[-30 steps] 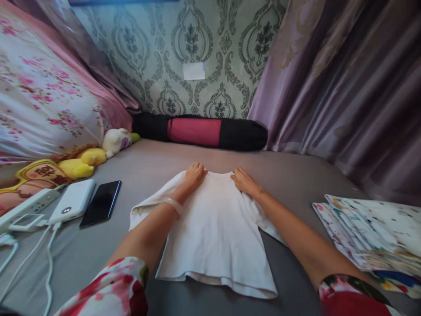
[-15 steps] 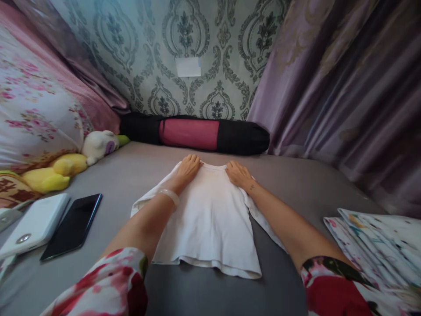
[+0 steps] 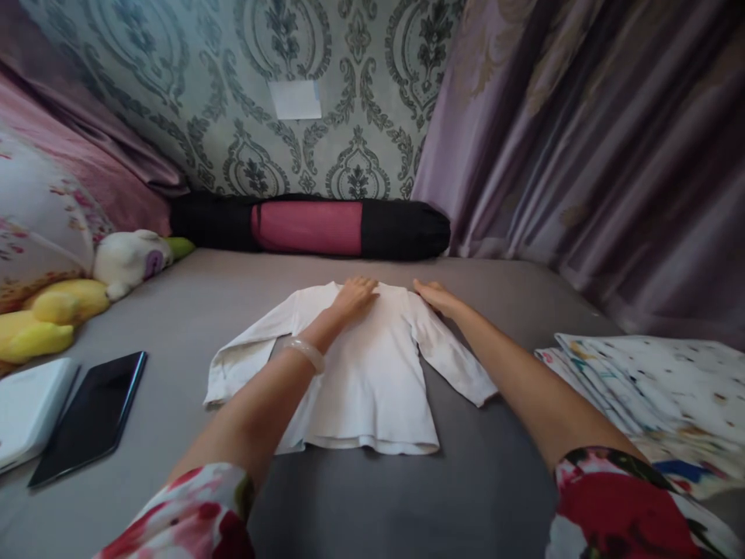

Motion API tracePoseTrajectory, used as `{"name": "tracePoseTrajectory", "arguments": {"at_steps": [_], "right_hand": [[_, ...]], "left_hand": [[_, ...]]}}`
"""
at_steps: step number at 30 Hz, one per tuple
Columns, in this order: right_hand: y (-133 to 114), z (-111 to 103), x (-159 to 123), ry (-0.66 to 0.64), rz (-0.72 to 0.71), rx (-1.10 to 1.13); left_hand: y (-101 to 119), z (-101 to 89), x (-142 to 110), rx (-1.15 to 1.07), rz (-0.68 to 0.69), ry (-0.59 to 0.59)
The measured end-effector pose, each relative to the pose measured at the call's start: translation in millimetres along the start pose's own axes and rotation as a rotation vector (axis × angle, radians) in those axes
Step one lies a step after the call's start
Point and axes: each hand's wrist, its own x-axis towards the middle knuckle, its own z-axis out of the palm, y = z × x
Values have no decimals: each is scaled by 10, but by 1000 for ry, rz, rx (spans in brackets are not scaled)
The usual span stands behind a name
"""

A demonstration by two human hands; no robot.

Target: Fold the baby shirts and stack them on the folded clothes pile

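A small white long-sleeved shirt [image 3: 372, 373] lies spread on the grey sheet, its collar away from me and its hem toward me. Both sleeves slant out to the sides. My left hand [image 3: 356, 296] rests on the shirt near the collar, fingers stretched out flat, and its forearm covers part of the shirt's left side. Just beside the right shoulder seam is my right hand [image 3: 438, 297], thumb and fingers apart with nothing in them. Whether it touches the fabric I cannot tell.
Folded printed cloths [image 3: 652, 388] are stacked at the right. To the left lie a black phone [image 3: 90, 419], a white power bank [image 3: 32, 411] and plush toys [image 3: 131, 260]. A black and red roll-shaped bag [image 3: 308, 227] lies along the wall; curtains [image 3: 512, 155] hang at the right.
Both hands have let go of the collar. My left hand now lies flat on the shirt, and my right hand has moved out past the shoulder. The view has shifted right.
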Motion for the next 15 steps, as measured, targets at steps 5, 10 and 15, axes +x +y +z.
{"name": "tracePoseTrajectory", "arguments": {"at_steps": [5, 10, 15], "right_hand": [[308, -258, -500, -208, 186, 229], [483, -513, -804, -394, 153, 189], [592, -850, -557, -201, 14, 5]], "left_hand": [[460, 317, 155, -292, 209, 45], [608, 514, 140, -340, 111, 62], [662, 460, 100, -251, -10, -87]]}}
